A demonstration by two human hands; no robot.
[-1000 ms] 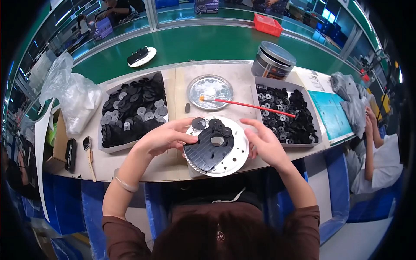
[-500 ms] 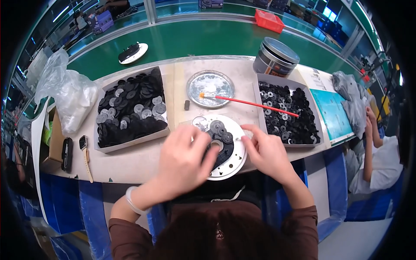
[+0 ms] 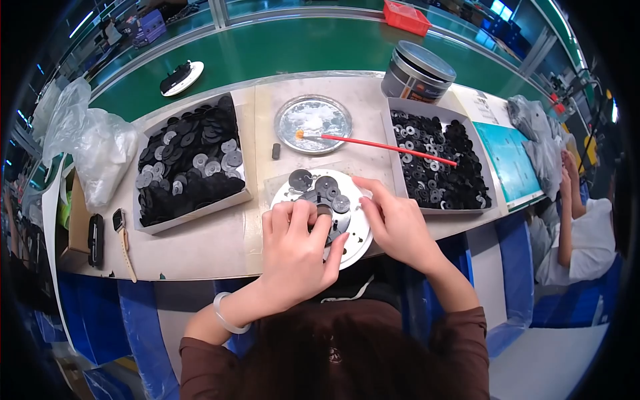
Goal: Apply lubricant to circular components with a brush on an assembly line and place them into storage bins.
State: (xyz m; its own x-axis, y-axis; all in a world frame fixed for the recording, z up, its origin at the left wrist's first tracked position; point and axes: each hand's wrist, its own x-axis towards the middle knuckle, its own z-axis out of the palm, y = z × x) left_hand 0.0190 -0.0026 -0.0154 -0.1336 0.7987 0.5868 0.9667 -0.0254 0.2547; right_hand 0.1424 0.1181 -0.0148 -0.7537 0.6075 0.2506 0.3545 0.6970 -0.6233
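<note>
A round white plate (image 3: 361, 244) lies close in front of me, with a dark plastic housing carrying several grey and black gears (image 3: 326, 187). My left hand (image 3: 293, 250) rests over the left and near part of the plate. Its bent index finger touches the gear assembly near a dark ring-shaped part (image 3: 324, 209); its thumb stretches apart over the near side. The other left fingertips are partly hidden. At the plate's right rim, my right hand (image 3: 400, 227) is closed, with the rim between thumb and fingers.
Boxes of black and grey discs (image 3: 193, 167) and small gears (image 3: 440, 163) flank the work spot. Beyond it sit a grease dish (image 3: 313, 123), a red stick (image 3: 393, 148) and a grey tub (image 3: 419, 73). A watch (image 3: 125, 243) lies left; a co-worker's arm (image 3: 567, 213) shows right.
My left hand has come down from a blurred motion onto the gear assembly, its fingers now over the plate's left side. The right hand stays at the rim. The whole view has shifted slightly.
</note>
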